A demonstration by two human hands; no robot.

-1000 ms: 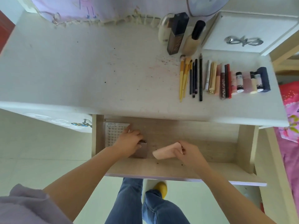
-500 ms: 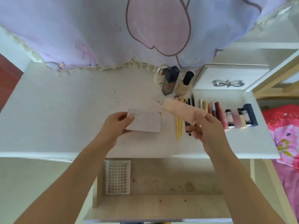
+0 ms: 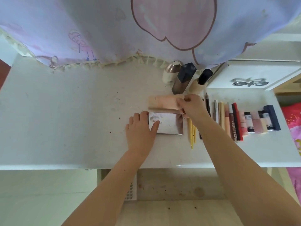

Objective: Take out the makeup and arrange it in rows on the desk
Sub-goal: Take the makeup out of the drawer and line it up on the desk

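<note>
Lilac curtain (image 3: 97, 30) with pink cartoon print hangs over desk's back edge. White drawer box (image 3: 254, 75), silver bow handle (image 3: 248, 81). Pink floral bedding (image 3: 293, 124) at right.

Pastel makeup on a white worktop (image 3: 68, 111)

Peach-pink palette (image 3: 162, 103), mirrored silver compact (image 3: 169, 123), yellow brushes (image 3: 192, 132), red tube (image 3: 237, 121), navy case (image 3: 272, 117); lilac curtain (image 3: 97, 26) with pink outlined shape.

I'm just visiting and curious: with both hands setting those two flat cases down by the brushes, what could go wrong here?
The right hand pinches the pink palette right in front of three upright bottles; a nudge might topple them. Its forearm crosses the yellow brushes and could knock the row askew. The left hand rests on the mirrored compact, which may smudge.
</note>
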